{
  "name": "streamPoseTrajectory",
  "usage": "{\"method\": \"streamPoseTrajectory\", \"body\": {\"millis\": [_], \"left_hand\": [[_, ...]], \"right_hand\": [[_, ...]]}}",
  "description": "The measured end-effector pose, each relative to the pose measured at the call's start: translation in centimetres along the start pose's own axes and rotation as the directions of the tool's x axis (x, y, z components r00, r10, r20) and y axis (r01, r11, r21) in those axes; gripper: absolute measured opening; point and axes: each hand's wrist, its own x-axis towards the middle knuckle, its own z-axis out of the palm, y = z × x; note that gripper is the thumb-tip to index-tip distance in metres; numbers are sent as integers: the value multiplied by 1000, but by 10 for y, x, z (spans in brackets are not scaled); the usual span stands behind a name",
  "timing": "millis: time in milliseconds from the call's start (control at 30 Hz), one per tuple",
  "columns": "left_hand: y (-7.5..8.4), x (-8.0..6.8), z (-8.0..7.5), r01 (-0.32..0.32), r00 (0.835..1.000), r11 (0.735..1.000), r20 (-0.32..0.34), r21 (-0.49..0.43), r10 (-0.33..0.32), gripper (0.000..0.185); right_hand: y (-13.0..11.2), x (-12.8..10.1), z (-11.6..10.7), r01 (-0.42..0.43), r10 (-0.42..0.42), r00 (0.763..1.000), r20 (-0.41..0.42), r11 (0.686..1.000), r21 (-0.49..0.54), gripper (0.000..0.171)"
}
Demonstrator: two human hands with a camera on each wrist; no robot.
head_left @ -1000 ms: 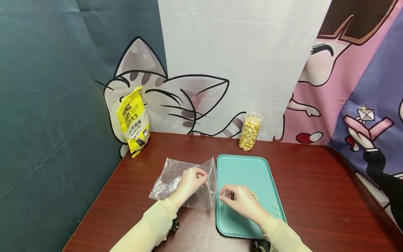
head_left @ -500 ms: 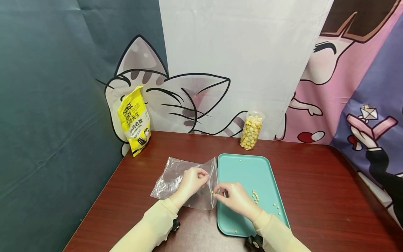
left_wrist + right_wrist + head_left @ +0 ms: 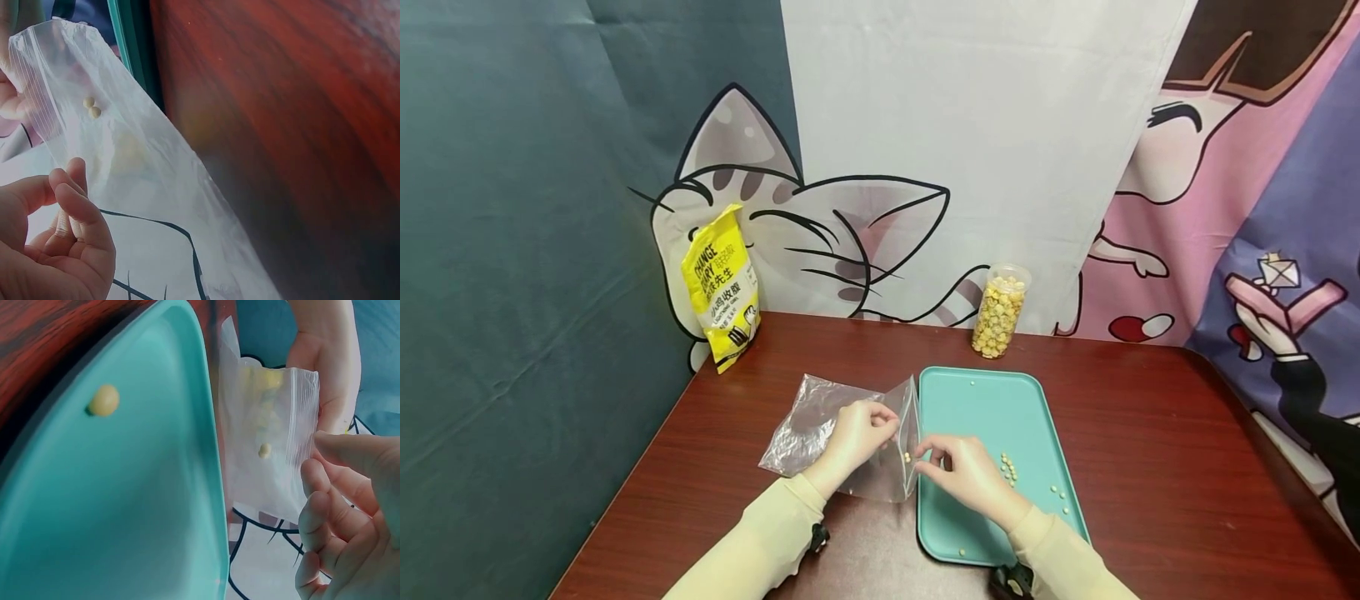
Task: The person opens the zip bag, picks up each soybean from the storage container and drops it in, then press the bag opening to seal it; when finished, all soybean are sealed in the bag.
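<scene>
On the brown table (image 3: 1150, 433), the teal tray (image 3: 985, 417) sits near the middle with the clear zip bag (image 3: 820, 417) just beside its left edge, and the left hand (image 3: 853, 437) pinches the bag's upper lip to hold the mouth up and open toward the tray. The bag looks thin, limp and slippery, likely to sag shut unless held by its stiffer zip strip. The right hand (image 3: 966, 475), fingers curled at the bag's mouth and apparently holding nothing, hovers beside two small pale beans (image 3: 92, 107) just inside; such beans seem light, hard and prone to roll, best taken one at a time between thumb and forefinger.
</scene>
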Motion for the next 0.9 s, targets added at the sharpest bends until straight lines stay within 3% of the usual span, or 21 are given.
{"method": "streamPoseTrajectory", "body": {"millis": [333, 433, 700, 900], "left_hand": [[-1, 0, -1, 14, 1000, 1000, -1, -14, -14, 9], [-1, 0, -1, 13, 1000, 1000, -5, -7, -13, 9], [-1, 1, -1, 17, 1000, 1000, -5, -11, -17, 9], [-1, 1, 0, 15, 1000, 1000, -3, -11, -15, 8]], "right_hand": [[10, -15, -4, 12, -12, 999, -30, 1000, 2, 10], [14, -22, -5, 12, -12, 1000, -4, 1000, -4, 10], [20, -41, -13, -21, 23, 987, 161, 1000, -19, 9], [24, -52, -17, -12, 7, 950, 312, 1000, 16, 13]]}}
